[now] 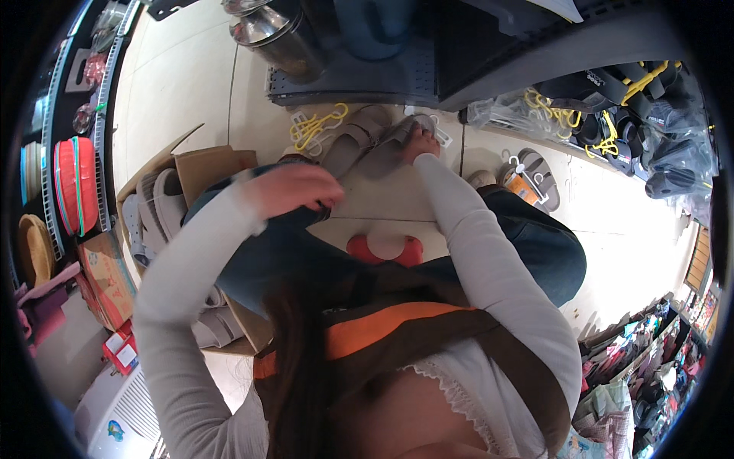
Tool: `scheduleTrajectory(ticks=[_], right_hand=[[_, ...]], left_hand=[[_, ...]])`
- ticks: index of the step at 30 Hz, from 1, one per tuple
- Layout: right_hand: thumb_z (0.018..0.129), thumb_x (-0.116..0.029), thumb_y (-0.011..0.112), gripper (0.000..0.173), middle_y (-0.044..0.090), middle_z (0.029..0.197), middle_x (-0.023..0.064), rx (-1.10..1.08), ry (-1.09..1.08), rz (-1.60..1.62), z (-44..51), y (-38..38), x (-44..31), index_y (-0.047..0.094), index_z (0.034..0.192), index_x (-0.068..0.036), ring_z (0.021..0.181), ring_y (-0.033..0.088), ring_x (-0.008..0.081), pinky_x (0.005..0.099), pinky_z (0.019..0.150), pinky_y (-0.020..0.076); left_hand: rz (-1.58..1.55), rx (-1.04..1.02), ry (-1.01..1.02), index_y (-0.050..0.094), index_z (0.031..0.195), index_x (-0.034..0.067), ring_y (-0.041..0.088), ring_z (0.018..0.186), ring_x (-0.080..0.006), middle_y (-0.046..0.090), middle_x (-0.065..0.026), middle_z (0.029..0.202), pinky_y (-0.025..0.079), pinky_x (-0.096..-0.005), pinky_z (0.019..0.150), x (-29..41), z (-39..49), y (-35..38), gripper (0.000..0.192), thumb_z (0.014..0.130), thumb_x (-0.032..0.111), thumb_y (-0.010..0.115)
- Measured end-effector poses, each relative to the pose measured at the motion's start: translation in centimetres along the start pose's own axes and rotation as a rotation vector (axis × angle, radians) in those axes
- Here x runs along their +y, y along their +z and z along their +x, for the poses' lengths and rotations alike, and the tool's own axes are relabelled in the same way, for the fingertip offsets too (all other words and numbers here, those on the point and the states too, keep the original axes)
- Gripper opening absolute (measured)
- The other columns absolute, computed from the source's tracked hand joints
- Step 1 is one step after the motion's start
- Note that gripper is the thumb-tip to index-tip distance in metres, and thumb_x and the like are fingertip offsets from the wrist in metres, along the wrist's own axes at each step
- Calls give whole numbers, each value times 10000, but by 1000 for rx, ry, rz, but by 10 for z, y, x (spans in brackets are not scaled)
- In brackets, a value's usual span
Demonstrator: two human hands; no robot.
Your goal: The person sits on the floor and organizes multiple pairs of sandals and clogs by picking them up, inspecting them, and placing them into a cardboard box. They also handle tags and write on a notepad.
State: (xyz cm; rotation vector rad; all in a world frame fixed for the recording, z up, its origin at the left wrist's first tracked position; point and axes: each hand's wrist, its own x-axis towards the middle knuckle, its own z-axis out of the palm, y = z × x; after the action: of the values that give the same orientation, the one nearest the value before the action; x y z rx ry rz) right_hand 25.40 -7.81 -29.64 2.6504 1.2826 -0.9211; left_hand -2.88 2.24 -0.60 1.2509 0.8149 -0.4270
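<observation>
A pair of grey-brown slippers (pixel 361 139) rests on the tiled floor, just in front of the dark shelf base. My right hand (pixel 422 144) is on the toe end of the right-hand slipper, fingers over its strap; whether it grips it is hard to tell. Over my knee, left of the slippers, my left hand (pixel 301 186) is blurred, its fingers curled, with no held object visible. Yellow and white plastic hangers (pixel 314 129) lie on the floor beside the slippers. Another slipper pair (pixel 540 178) with a white hanger and orange tag lies to the right.
An open cardboard box (pixel 215 169) of slippers (pixel 163 203) stands at my left. Metal canisters (pixel 275 37) stand on the shelf base ahead. Bagged dark slippers (pixel 596 92) and yellow hangers fill the right side. A red object (pixel 410 251) lies between my legs.
</observation>
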Motion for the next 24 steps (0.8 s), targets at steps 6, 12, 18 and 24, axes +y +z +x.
scheduleTrajectory(ticks=[6, 12, 18, 24], right_hand=[[726, -500, 768, 966, 469, 1420, 241, -24, -40, 136, -9, 16, 13, 351, 1475, -55, 1322, 465, 398, 443, 1092, 412], [707, -463, 784, 955, 490, 1397, 249, 1, -222, 198, -5, 24, -6, 382, 1454, -26, 1308, 472, 401, 445, 1086, 419], [754, -412, 740, 841, 525, 1373, 224, -152, -156, 82, -9, 11, -23, 426, 1404, 20, 1255, 527, 369, 429, 1040, 464], [755, -413, 713, 770, 576, 1290, 256, 0, -326, 114, -37, 1, -26, 503, 1359, 15, 1185, 574, 389, 444, 1016, 469]], left_hand=[[867, 209, -202, 584, 1266, 1, 589, 1168, -330, 619, -182, 1251, 489, -408, 983, -106, 250, -10, 696, 799, 508, 678], [632, 595, -140, 618, 1217, 32, 589, 1168, -375, 611, -227, 1253, 488, -428, 993, -191, 312, 11, 801, 602, 486, 860], [269, 854, -102, 676, 1092, 37, 622, 1106, -387, 657, -231, 1148, 517, -444, 938, -187, 310, 39, 579, 650, 377, 831], [490, 757, -195, 697, 1049, 38, 637, 1064, -406, 681, -215, 1111, 525, -450, 912, -164, 318, 56, 307, 772, 161, 650]])
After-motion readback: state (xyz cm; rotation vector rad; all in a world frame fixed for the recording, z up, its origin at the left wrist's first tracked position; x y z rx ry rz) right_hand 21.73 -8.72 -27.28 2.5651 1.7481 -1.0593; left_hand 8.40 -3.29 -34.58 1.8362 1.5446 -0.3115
